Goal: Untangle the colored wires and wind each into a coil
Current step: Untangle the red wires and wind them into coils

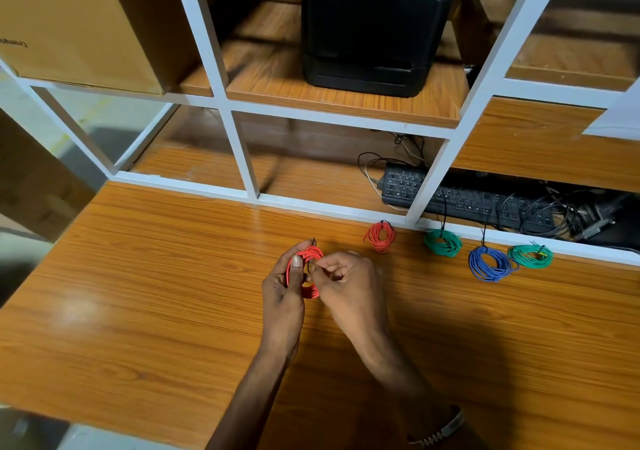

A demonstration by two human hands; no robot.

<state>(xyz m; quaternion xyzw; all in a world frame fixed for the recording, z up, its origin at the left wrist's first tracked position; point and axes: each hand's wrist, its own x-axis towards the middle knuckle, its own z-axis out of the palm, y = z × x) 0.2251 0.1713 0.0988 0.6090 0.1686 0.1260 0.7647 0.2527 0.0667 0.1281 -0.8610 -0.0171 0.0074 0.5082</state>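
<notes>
Left hand [282,290]: fingers and thumb curled round a red coil [309,273], held just above the surface [138,276]. Right hand [349,283]: fingers curled, tips pinching at a thin dark tie at the coil's inner edge; exact hold on the tie too small to confirm. No loose wire trailing from the held coil.

Beyond and to the right of the right hand, in a row along the white frame [311,207]: a second red coil [380,236], a green coil [443,242], a blue coil [490,263], and another green coil [531,255]. All four lying flat, each apparently bound with a dark tie.

Progress, judged from the layout: four coils finished and set aside, fifth wound and at the tying stage. No tangled wire visible anywhere on the surface. Remaining: securing the tie on the held coil and placing it with the others. Task near completion.
</notes>
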